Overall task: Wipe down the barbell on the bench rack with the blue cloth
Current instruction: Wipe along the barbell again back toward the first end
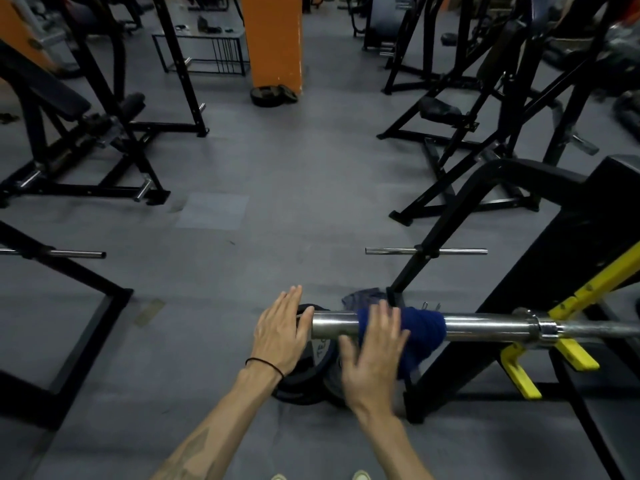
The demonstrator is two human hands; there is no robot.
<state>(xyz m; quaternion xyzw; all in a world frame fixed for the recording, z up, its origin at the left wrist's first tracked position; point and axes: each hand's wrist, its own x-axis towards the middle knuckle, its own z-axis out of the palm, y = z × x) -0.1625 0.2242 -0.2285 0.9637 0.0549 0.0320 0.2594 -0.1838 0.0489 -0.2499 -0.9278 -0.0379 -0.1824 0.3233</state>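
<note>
Gym: weight benches [65, 98], black racks [485, 109], plates [273, 95] on rubber floor [294, 202].

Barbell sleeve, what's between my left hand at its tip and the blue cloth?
In the head view, only bare chrome barbell sleeve runs between the left hand and the blue cloth, which the right hand presses.

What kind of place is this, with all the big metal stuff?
Most likely a gym's weight room. A steel barbell rests on a bench rack with yellow hooks, round weight plates lie on the rubber floor, and an incline bench stands at the back left.
</note>
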